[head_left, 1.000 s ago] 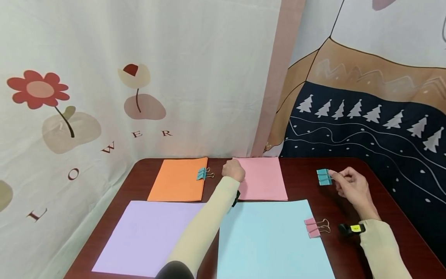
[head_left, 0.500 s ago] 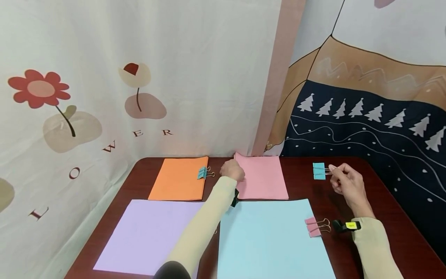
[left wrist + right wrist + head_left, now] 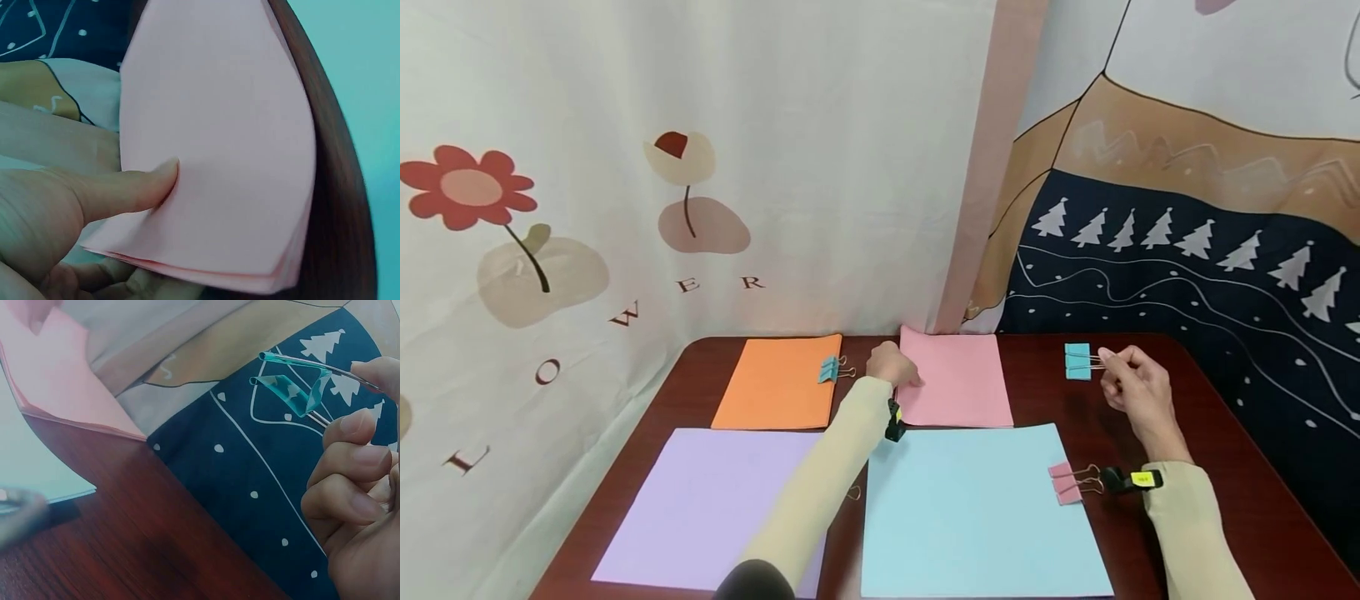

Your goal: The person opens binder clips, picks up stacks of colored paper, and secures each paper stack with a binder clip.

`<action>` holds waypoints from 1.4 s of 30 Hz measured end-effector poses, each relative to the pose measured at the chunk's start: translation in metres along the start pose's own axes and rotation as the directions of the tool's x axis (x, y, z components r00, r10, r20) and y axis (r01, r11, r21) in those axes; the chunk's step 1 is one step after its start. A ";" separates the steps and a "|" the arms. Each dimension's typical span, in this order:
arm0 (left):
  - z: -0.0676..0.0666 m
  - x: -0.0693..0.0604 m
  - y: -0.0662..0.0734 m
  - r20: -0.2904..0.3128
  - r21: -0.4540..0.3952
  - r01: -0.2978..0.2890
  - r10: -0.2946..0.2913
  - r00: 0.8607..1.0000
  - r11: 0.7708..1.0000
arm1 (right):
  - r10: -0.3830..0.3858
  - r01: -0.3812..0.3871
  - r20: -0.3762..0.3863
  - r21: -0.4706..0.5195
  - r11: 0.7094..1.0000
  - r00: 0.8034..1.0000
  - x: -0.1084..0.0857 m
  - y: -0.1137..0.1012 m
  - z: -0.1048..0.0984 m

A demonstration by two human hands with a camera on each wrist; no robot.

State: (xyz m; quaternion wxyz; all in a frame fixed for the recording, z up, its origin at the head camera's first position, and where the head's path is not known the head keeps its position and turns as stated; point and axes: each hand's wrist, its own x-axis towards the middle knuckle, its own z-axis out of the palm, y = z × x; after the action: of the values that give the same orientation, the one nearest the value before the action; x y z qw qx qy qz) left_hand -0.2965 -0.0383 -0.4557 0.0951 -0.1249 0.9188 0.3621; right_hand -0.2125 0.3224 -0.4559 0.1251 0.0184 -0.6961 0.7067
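Observation:
My left hand (image 3: 891,364) grips the left edge of a stack of pink paper (image 3: 958,379). In the left wrist view the thumb lies on top of the pink sheets (image 3: 219,125) and the other fingers are beneath, with that edge a little raised. Off to the right, my right hand (image 3: 1141,392) pinches the wire handles of a teal binder clip (image 3: 1077,362) above the table, apart from the paper. The right wrist view shows the clip (image 3: 287,387) with its jaws parted between thumb and curled fingers.
A stack of orange paper (image 3: 778,383) bears another teal binder clip (image 3: 828,369). Nearer lie purple paper (image 3: 715,500) and light blue paper (image 3: 977,517), the latter with a pink binder clip (image 3: 1065,483) at its right edge. Curtains (image 3: 820,167) hang behind the dark wooden table (image 3: 1037,400).
My right hand has moved somewhat left with the teal binder clip, which has turned and now points left. The left edge of the pink paper has risen slightly under my left hand.

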 end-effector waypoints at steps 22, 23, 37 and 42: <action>-0.015 -0.007 0.002 0.148 -0.424 0.039 0.027 0.989 0.905 | -0.022 0.021 -0.010 -0.061 0.998 1.000 -0.003 -0.005 0.013; -0.016 -0.007 0.001 0.148 -0.434 0.044 0.024 0.989 0.900 | -0.025 0.025 -0.008 -0.051 0.998 1.000 -0.003 -0.006 0.014; -0.026 -0.025 -0.001 0.034 -0.449 -0.065 0.090 0.995 0.891 | -0.047 0.047 -0.008 -0.010 0.999 0.999 -0.004 -0.014 0.020; -0.028 -0.032 -0.004 -0.020 -0.439 -0.129 0.134 0.991 0.889 | -0.043 0.043 -0.019 0.001 0.999 0.999 -0.005 -0.014 0.024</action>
State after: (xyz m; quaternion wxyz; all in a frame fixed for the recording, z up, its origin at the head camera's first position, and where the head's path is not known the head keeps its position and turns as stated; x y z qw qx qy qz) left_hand -0.2672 -0.0546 -0.4296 0.0448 -0.0785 0.8192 0.5663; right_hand -0.2087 0.2982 -0.4421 0.1467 0.0269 -0.6938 0.7046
